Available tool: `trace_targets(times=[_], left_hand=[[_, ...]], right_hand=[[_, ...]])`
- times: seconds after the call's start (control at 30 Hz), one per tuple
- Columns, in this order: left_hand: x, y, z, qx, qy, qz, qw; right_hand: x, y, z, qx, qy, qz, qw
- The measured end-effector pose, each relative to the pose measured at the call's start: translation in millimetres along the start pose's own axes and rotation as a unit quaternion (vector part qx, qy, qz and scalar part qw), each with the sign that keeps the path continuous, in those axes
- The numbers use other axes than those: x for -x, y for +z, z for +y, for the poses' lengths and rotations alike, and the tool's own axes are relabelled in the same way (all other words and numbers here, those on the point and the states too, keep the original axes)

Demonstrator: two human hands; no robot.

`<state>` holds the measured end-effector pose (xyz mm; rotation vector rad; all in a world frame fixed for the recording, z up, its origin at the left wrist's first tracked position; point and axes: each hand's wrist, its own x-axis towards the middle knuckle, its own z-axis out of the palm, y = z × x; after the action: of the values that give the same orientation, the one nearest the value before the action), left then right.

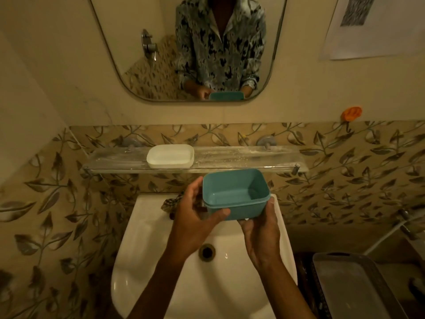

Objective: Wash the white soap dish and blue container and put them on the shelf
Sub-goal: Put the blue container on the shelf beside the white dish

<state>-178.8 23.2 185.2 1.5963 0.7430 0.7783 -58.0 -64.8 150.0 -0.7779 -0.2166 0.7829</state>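
I hold blue rectangular plastic container in both hands above white ceramic sink, just below clear glass wall shelf. Left hand clamped on its left end, thumb across front wall; right hand cupped under right corner, closed on it. White oval plastic soap dish already on shelf, left of centre. My judgement: placing step next. Keep container level, lift clear of shelf front rail, set down on bare glass right of dish, release only once base sits flat
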Motion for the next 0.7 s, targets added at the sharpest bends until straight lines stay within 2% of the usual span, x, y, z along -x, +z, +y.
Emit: trace_targets(times=[0.13, 0.23, 0.3, 0.5, 0.7], left_hand=[[-22, -12, 20, -0.006, 0.018, 0.009, 1.0], [-39, -16, 29, -0.02, 0.034, 0.018, 0.999], [-51, -18, 36, -0.026, 0.056, 0.031, 0.998], [-88, -15, 44, -0.134, 0.074, 0.097, 0.984], [-102, -9, 39, -0.176, 0.1, 0.107, 0.973]], right_hand=[[-16, 10, -19, 0.165, -0.093, 0.014, 0.982], [-31, 21, -35, 0.284, -0.177, -0.008, 0.942], [-44, 28, -49, 0.344, -0.202, -0.045, 0.916], [-79, 49, -76, 0.385, -0.136, -0.138, 0.902], [-96, 50, -73, 0.408, -0.127, -0.138, 0.894]])
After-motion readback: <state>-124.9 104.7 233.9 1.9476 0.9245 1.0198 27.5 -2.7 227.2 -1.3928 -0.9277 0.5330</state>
